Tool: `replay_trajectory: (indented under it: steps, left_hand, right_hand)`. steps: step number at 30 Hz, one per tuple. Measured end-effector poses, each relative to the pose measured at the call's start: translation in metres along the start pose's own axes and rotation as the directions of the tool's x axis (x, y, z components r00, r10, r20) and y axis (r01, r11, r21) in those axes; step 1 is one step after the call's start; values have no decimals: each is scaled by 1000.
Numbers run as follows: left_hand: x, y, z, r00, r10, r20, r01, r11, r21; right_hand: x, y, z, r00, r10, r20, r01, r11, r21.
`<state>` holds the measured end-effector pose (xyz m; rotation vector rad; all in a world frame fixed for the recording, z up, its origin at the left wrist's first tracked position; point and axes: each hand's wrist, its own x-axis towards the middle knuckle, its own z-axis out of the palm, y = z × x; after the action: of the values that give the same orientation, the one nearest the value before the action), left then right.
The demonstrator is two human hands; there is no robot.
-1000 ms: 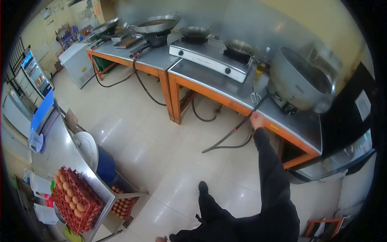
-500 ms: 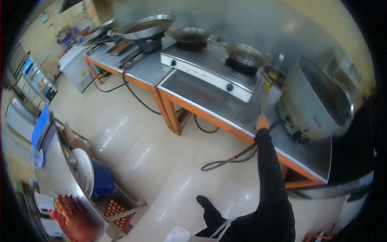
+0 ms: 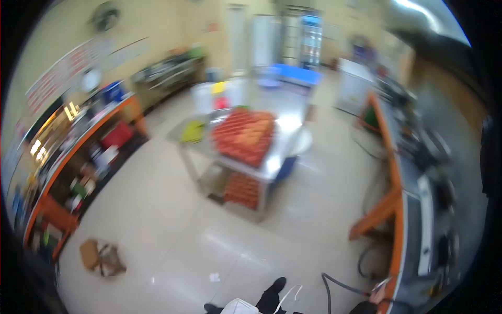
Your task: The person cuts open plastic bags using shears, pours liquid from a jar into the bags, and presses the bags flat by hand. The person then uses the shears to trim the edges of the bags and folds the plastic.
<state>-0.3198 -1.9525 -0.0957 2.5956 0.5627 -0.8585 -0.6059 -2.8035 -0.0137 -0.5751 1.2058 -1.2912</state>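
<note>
My right hand [image 3: 378, 292] is low at the right, beside the edge of the stove counter [image 3: 409, 230]. Blur smears its fingers, so whether it holds anything cannot be made out. A dark sleeve [image 3: 364, 307] leads to it. Close by, a black hose [image 3: 345, 286] loops off the counter's front. The white-fronted gas stove [image 3: 426, 225] sits on the counter, with pans on it that blur hides in part. My left hand is out of the picture.
Ahead stands a steel table [image 3: 289, 121] holding red trays of eggs [image 3: 244, 137], with more eggs [image 3: 242, 190] underneath. A cardboard box [image 3: 103, 257] lies on the floor at left, near an orange-framed shelf [image 3: 83, 149]. A white freezer [image 3: 354, 86] is farther back.
The view has swung left, from the stove counter to the room and egg table. My right hand, earlier over the counter with a thin stick-like thing, now shows at the lower right, blurred.
</note>
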Motion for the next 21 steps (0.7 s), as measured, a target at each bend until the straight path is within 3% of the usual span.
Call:
replay_trajectory:
  steps: [2, 4, 6, 7, 8, 9, 10, 11, 12, 13, 14, 15, 16, 18, 21]
  left_hand:
    - [-49, -125, 23, 975, -220, 2, 220, 972, -78]
    - [-103, -222, 56, 915, -403, 27, 401, 899, -175]
    - [-125, -280, 71, 816, -577, 34, 558, 770, -309]
    - [-129, -307, 79, 770, -638, 32, 605, 712, -356]
    - [-127, -326, 83, 763, -646, -5, 608, 721, -332]
    - [-109, -365, 64, 989, -106, -105, 111, 992, 52]
    - [-87, -377, 45, 992, -107, -70, 116, 984, 135]
    - [-69, -389, 28, 962, -141, -233, 145, 989, 1]
    - [-44, -406, 11, 903, -389, -185, 234, 804, -547]
    - [-21, -418, -10, 910, -352, -221, 203, 841, -502]
    - [0, -428, -35, 886, -369, -281, 150, 802, -579]
    - [25, -444, -49, 857, -391, -335, 93, 759, -645]
    - [30, -448, -89, 856, -411, -313, 130, 758, -640]
    - [36, -456, -165, 847, -451, -282, 196, 757, -623]
    - [68, -532, -200, 768, -515, -382, 188, 751, -633]
  right_hand:
    - [-54, 77, 11, 945, 191, 266, -182, 982, -57]
    - [-118, 161, 43, 796, 422, 434, -350, 906, -240]
    - [-164, 288, 58, 550, 646, 529, -503, 762, -407]
    - [-177, 359, 57, 309, 705, 638, -729, 607, -317]
    - [-279, 361, 83, 289, 821, 492, -453, 570, -686]
    - [-352, 374, 103, 214, 885, 414, -276, 461, -843]
    - [-412, 389, 117, 122, 929, 350, -128, 364, -922]
    - [-471, 399, 128, 25, 956, 292, -12, 292, -956]
    - [-529, 416, 134, -84, 969, 232, 26, 235, -972]
    - [-583, 442, 140, -169, 972, 164, -98, 149, -984]
    - [-630, 473, 144, -252, 963, 93, -204, 41, -978]
    - [-679, 488, 155, -386, 922, -34, -194, -117, -974]
    - [-737, 497, 167, -509, 847, -155, -167, -273, -947]
    - [-864, 479, 186, -579, 806, -127, -35, -180, -983]
    - [-1030, 460, 210, -695, 707, -134, 89, -101, -991]
